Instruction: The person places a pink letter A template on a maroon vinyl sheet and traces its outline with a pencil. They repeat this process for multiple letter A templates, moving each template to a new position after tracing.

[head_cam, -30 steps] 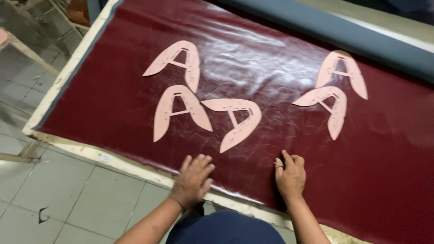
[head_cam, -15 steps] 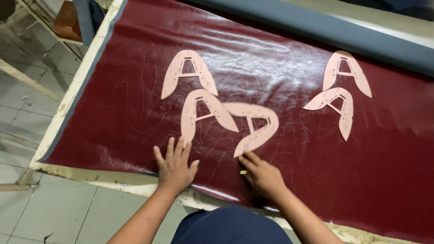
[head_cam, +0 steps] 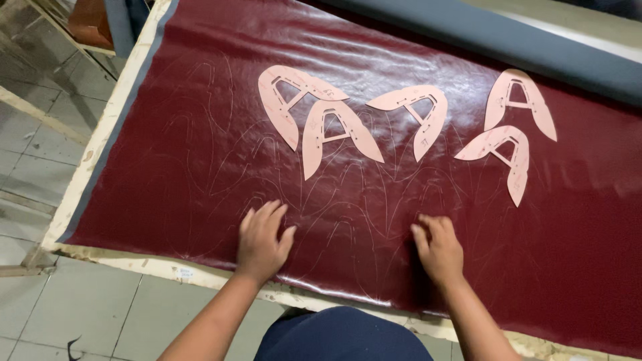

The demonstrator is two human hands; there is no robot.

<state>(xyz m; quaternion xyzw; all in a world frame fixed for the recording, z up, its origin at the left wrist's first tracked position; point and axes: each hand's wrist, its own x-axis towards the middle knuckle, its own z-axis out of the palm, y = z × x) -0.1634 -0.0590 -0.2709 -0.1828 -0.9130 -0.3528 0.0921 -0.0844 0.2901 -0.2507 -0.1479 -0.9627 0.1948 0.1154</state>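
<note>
Two hands press flat, fingers spread and holding nothing, on a dark red leather sheet near the table's front edge: the left hand below the left templates, the right hand well apart from it, farther to the right than half a second ago, when the two lay closer together. Faint traced outlines cover the leather around both hands. Beyond the fingertips lie five pink cardboard pattern templates: an overlapping pair left of centre, a single template just beside them, and another pair to the right. The view has shifted since the earlier frame, so the templates now sit more central. At the far edge, a grey-blue roll crosses the table.
</note>
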